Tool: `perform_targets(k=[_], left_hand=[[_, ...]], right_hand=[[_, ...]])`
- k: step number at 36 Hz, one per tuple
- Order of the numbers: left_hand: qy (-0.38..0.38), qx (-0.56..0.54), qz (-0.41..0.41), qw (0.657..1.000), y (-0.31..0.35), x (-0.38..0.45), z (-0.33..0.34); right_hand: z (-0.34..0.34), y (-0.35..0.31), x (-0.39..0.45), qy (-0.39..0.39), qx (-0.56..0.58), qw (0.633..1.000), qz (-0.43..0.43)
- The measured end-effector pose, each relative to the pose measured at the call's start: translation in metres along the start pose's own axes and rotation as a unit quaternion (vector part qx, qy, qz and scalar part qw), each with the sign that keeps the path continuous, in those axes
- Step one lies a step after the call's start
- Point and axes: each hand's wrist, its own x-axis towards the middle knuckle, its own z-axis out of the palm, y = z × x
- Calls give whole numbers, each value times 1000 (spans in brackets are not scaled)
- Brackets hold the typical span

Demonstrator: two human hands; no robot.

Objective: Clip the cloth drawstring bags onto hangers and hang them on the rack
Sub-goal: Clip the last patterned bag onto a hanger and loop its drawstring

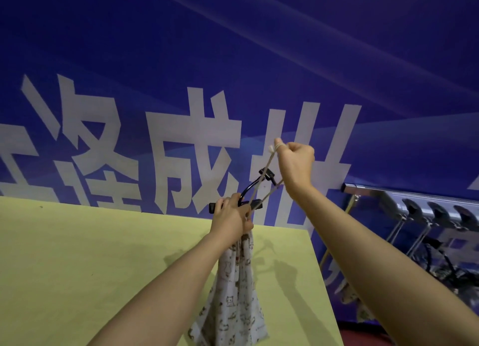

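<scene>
Presently on view: one cloth drawstring bag [233, 294], pale with small printed animal figures, hanging gathered at its neck above the yellow-green tabletop [77, 268]. Left hand [232, 217]: fingers curled round the bag's neck together with a black hanger [255, 187], whose curved bar and clip ends stick out above the fist. Right hand [298, 161]: raised higher, closed in a fist, with the beige drawstring [267, 164] looped over its forefinger and drawn taut in two strands down to the left hand, crossing the hanger. Backdrop: blue wall [233, 47] bearing large white characters. Far right, lower: a metal rack [427, 203] carrying several dark hangers; patterned cloth hangs beneath them, details too dim to tell.
</scene>
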Motion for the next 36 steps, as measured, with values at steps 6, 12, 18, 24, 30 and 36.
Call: perform_targets(k=[6, 12, 18, 24, 30, 36], left_hand=[[-8, 6, 36, 999, 1, -10, -1], [-15, 75, 49, 996, 2, -13, 0], [4, 94, 57, 994, 25, -9, -13], [15, 106, 59, 993, 68, -17, -10], [-21, 67, 71, 995, 133, -21, -9], [-89, 10, 112, 990, 230, -21, -4]], right_hand=[[3, 5, -3, 10, 33, 998, 59], [-9, 16, -6, 24, 28, 997, 66], [-34, 19, 0, 62, 31, 996, 49], [-66, 15, -1, 82, 53, 995, 29], [-128, 8, -1, 59, 48, 997, -20], [-212, 9, -2, 48, 44, 996, -68]])
